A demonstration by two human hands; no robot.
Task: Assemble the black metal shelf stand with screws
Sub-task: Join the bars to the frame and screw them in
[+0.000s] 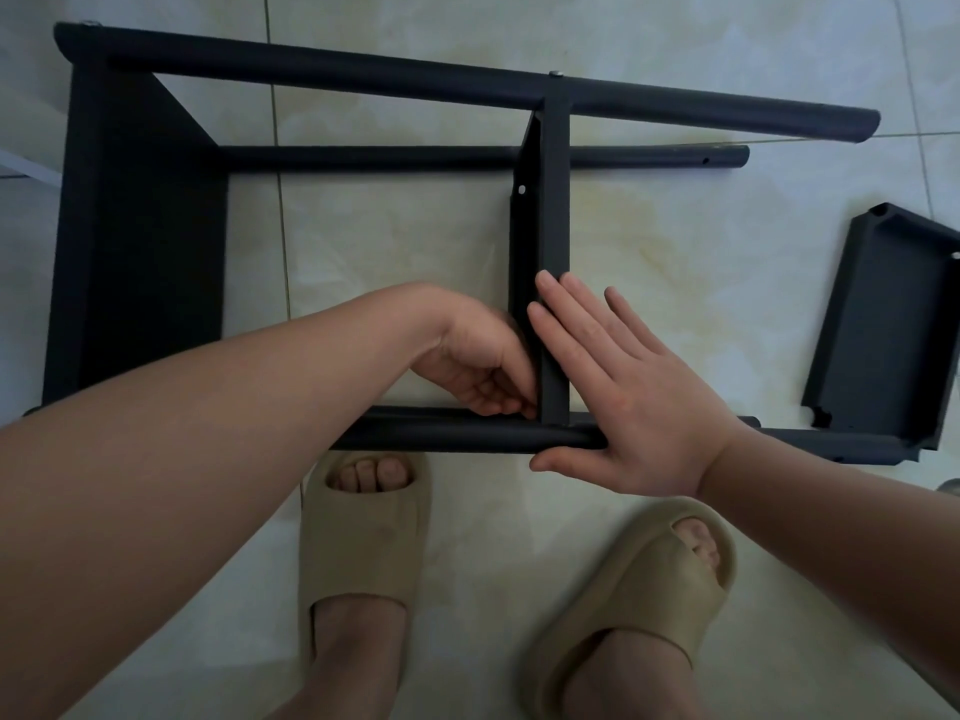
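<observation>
Pale, glossy floor tiles [405, 236] with thin grout lines carry the whole job. The black shelf stand [332, 75] lies on its side across them, poles running left to right. At the left, an end shelf [140, 241] already sits between the poles. It looks like stiff, smooth painted steel, light but awkward, so I would hold it by the round poles, not the thin shelf edges. The left hand [478, 371] is tucked into the corner where the middle shelf [553, 200] meets the near pole [457, 439], fingers curled. Whether they pinch a screw I cannot tell. The right hand [623, 397] lies flat with straight fingers, pressing shelf edge and pole. Farther right, 1 loose shelf tray [893, 324] waits on the tiles. Below are 2 beige slippers [363, 532].
</observation>
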